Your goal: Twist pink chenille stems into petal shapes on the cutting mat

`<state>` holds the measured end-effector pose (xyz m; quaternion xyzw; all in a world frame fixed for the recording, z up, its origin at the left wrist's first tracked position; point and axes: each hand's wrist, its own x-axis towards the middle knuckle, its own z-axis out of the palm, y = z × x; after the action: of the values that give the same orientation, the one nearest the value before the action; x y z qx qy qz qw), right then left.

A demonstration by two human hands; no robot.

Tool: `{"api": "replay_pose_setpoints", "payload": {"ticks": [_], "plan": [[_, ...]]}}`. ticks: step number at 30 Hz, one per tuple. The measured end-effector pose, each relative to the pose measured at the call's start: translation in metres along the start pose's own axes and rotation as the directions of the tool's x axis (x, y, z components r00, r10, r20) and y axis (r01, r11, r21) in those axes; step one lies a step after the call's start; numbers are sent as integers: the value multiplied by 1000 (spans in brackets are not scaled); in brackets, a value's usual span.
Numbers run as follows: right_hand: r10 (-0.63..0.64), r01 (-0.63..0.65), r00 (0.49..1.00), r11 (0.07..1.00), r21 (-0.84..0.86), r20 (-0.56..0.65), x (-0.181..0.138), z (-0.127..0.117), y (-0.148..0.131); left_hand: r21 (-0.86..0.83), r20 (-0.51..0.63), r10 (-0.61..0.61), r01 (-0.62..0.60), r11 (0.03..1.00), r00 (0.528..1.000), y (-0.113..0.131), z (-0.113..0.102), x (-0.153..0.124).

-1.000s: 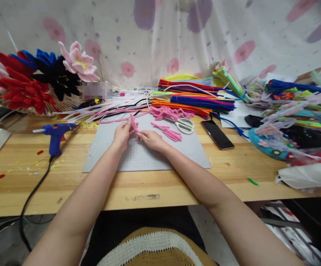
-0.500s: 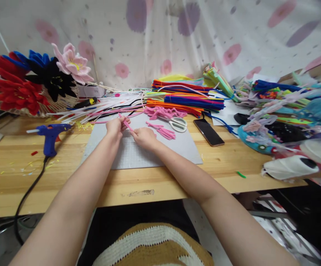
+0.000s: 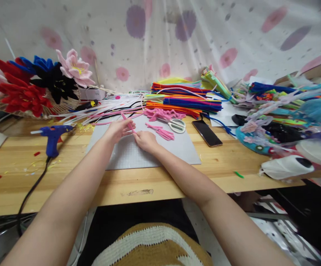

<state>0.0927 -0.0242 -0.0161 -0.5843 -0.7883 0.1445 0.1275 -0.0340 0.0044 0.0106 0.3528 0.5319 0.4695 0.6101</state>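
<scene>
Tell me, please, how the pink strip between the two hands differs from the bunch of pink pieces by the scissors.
The pink strip is held, its near end at the fingertips of the right hand; the bunch of pink pieces lies untouched on the grey mat. The strip is by itself, while the bunch has several pieces close together. Both are pink and slender.

the pink stem (image 3: 129, 123) looks fuzzy and matt, the flowers (image 3: 24, 98) velvety. the mat (image 3: 127, 157) looks like smooth, dull plastic; the table (image 3: 221, 162) is grained wood with a faint sheen. the glue gun (image 3: 52, 138) looks like smooth plastic, the phone (image 3: 207, 133) glossy and glass-faced.
</scene>
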Motion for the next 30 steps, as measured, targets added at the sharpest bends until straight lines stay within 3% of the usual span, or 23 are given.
{"api": "replay_pose_setpoints", "payload": {"ticks": [4,10,18,23,25,27,28,30], "plan": [[-32,33,999,999,16,-19,1,4,1,63,-65,16,-12,998,998,-7,1,-6],[-109,109,994,994,-8,-8,3,-3,0,-10,-144,-4,2,1000,990,-8,0,1],[-118,119,993,991,66,-17,1,-2,0,-115,-204,-14,-10,993,979,-1,-3,11],[-70,59,997,961,271,31,-2,-5,9,-25,-65,50,-52,998,997,7,-16,10],[-84,43,993,922,385,89,-2,-9,18,35,-73,107,-104,994,992,9,-26,11],[-128,27,976,877,480,179,-2,-15,28,177,-208,298,-264,948,932,11,-36,10],[-167,23,958,856,517,234,-2,-20,33,300,-255,443,-365,881,860,12,-39,9],[-290,50,894,821,568,341,0,-32,43,553,-126,664,-503,664,737,14,-41,4]]}}
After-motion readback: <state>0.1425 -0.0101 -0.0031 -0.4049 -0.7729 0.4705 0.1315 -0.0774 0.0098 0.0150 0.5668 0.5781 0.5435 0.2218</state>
